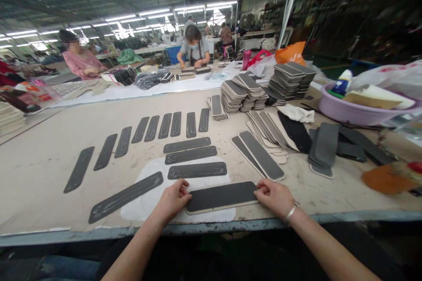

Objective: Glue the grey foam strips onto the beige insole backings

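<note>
A dark grey rectangular panel with a pale border and rounded corners (222, 196) lies level over a white sheet (141, 204) near the table's front edge. My left hand (175, 199) pinches its left end between thumb and fingers. At the opposite end, my right hand (274, 196), with a bracelet at the wrist, grips the right edge. Just beyond it lies a dark strip with glossy streaks (197, 170), and another such strip (127, 196) slants to the left. Several more strips (151, 128) are spread in a row farther back.
Two bordered panels (260, 153) overlap right of my hands, beside a fanned pile (268, 129). Stacks of panels (292, 81) stand behind. A lilac basin (356, 109) and an orange glue-like container (384, 178) are at right. A co-worker (194, 48) works across the table.
</note>
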A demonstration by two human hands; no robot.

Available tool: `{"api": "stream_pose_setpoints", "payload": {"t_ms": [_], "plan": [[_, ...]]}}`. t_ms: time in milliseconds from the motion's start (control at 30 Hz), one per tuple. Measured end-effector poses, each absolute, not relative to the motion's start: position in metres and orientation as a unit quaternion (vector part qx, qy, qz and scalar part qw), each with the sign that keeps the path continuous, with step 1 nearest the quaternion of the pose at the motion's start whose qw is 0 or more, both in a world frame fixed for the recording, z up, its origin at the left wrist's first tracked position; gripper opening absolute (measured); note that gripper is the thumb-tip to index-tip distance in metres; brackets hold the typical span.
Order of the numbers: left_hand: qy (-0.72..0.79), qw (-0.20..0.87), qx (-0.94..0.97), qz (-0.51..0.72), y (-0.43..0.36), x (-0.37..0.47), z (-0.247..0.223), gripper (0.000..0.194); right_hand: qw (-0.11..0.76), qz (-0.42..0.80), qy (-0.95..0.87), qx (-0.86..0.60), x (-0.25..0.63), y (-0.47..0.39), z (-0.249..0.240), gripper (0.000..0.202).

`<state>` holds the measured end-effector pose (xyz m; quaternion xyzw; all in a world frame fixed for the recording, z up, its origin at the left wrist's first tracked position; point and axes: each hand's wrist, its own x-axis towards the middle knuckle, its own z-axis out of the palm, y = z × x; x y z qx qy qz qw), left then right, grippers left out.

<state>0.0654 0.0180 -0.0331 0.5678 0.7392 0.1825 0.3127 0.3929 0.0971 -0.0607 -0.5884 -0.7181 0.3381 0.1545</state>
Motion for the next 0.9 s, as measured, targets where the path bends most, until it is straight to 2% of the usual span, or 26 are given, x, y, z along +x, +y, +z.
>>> {"api": "stream_pose_setpoints", "payload": {"t_ms": [267, 433, 567, 633, 767, 900], "plan": [[0.746, 0.287, 0.582, 0.147, 0.022, 0.063, -0.037, 0.021, 0.128, 0.239, -0.776, -0.57, 0.399, 0.094, -0.052, 0.015], [0.734, 0.278, 0.604, 0.139, 0.023, 0.061, -0.04, 0.02, 0.175, 0.158, -0.828, -0.509, 0.38, 0.075, -0.029, 0.04], [0.733, 0.266, 0.612, 0.135, 0.023, 0.061, -0.041, 0.018, 0.139, 0.215, -0.909, -0.328, 0.327, 0.042, -0.023, 0.067], [0.736, 0.262, 0.61, 0.132, 0.023, 0.061, -0.042, 0.019, 0.119, 0.236, -0.922, -0.282, 0.3, 0.029, -0.027, 0.074], [0.734, 0.26, 0.614, 0.129, 0.023, 0.061, -0.043, 0.018, 0.087, 0.244, -0.927, -0.271, 0.276, 0.022, -0.036, 0.073], [0.729, 0.265, 0.619, 0.126, 0.023, 0.061, -0.042, 0.017, 0.06, 0.232, -0.916, -0.321, 0.309, 0.041, -0.046, 0.076]]}}
